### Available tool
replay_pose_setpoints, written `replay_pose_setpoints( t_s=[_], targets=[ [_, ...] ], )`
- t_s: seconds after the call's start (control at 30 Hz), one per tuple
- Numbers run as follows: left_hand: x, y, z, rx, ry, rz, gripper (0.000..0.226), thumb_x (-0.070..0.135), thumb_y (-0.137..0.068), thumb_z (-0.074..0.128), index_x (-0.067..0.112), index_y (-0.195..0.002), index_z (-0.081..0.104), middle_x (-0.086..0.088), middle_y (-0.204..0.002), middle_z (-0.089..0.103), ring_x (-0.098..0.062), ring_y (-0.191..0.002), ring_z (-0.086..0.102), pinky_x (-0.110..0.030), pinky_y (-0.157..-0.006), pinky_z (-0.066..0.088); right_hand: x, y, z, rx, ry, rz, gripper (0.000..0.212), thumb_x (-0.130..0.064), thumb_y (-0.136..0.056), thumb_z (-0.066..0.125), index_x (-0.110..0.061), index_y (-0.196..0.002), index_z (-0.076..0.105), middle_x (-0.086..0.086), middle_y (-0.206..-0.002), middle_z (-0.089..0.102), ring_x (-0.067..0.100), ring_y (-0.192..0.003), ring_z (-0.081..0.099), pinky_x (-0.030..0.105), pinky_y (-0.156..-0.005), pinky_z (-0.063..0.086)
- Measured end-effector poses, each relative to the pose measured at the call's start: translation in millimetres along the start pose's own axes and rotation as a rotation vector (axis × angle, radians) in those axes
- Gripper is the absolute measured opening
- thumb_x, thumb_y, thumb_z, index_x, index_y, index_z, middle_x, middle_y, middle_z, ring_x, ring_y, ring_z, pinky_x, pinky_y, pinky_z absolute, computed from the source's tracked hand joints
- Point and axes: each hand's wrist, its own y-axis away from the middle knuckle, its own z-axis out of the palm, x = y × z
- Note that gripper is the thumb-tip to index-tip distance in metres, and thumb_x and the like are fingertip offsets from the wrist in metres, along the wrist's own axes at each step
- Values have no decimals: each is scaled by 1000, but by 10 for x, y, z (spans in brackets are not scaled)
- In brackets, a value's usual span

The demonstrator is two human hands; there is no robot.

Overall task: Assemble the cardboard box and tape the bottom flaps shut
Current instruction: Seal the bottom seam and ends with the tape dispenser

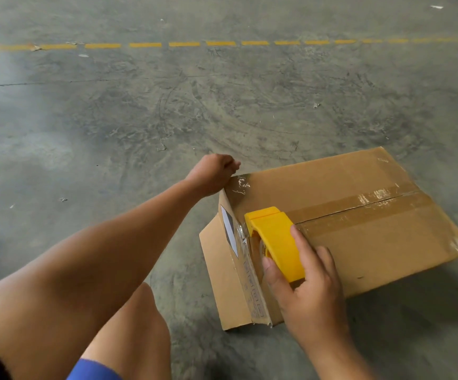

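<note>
A brown cardboard box (359, 242) stands on the concrete floor at the lower right, its closed flaps facing up. Clear tape runs along the centre seam (359, 205) between the flaps. My right hand (301, 286) grips a yellow tape dispenser (274, 239) pressed at the near left end of that seam, where tape wraps over the box's edge. My left hand (214, 174) is closed on the box's far left corner, holding it. A side flap with a white label (229, 231) hangs off the left side.
Bare grey concrete floor (167, 119) surrounds the box. A dashed yellow line (184, 44) crosses the floor far ahead. Small scraps of litter lie scattered about. My bare knee (129, 325) is at the lower left, close to the box.
</note>
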Motion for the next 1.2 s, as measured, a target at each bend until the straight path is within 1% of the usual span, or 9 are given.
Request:
replay_pose_setpoints(
  t_s=[0.03,0.1,0.2,0.33,0.47,0.73,0.83,0.93,1.2],
  targets=[
    [85,102,47,-15,-32,44,40,40,-105,43,10,-109,69,-5,-102,69,-24,-95,65,-34,-81,51,-6,-1,-1,14,2,-8,73,-68,-82,50,-30,-143,41,-12,-98,38,3,-80,47,10,-59,36],
    [200,253,179,-20,-114,83,47,48,-105,36,17,-126,64,-4,-119,67,-25,-109,62,-39,-89,50,-13,-2,-5,15,3,-8,73,-65,-81,51,-28,-143,42,-11,-100,40,5,-84,48,16,-61,43],
    [225,319,360,-11,-129,-29,53,53,-105,28,23,-145,47,-7,-143,52,-31,-131,47,-50,-102,39,-27,3,-21,-4,18,3,73,-63,-82,53,-28,-144,40,-8,-103,40,11,-88,51,32,-65,52],
    [213,310,453,-15,-80,-59,51,52,-106,26,25,-145,43,-7,-144,45,-33,-134,41,-54,-104,34,-63,-3,-62,-39,25,26,73,-63,-83,55,-28,-145,38,-6,-105,41,14,-92,51,34,-70,50],
    [135,214,404,-79,-121,-62,53,54,-105,24,25,-145,41,-7,-146,43,-33,-136,40,-54,-106,31,-80,-48,-97,-65,44,58,73,-60,-82,56,-30,-145,38,-6,-109,41,16,-98,49,35,-77,48],
    [2,336,509,-246,-262,-78,65,61,-103,20,22,-153,29,-9,-155,35,-33,-144,30,-59,-113,25,-55,128,-62,-90,52,80,70,-55,-82,61,-32,-145,39,-2,-112,46,16,-100,50,32,-77,46],
    [-89,384,603,-238,-181,-108,68,63,-102,22,21,-154,29,-11,-156,32,-36,-142,34,-57,-113,31,24,237,-29,-110,31,79,71,-55,-82,60,-31,-146,38,-6,-111,42,13,-101,49,29,-76,43],
    [-96,384,748,-238,-55,-134,63,58,-103,27,15,-148,38,-17,-145,39,-39,-131,46,-47,-107,39,140,299,22,-155,30,103,74,-56,-83,59,-32,-148,32,-7,-110,38,10,-99,46,27,-76,42],
    [-252,518,1403,-224,-21,-274,56,57,-103,34,13,-133,47,-18,-131,48,-39,-118,54,-41,-89,42,664,485,251,-273,55,134,76,-59,-85,56,-35,-150,24,-9,-108,33,8,-97,44,26,-75,45]
  ],
)
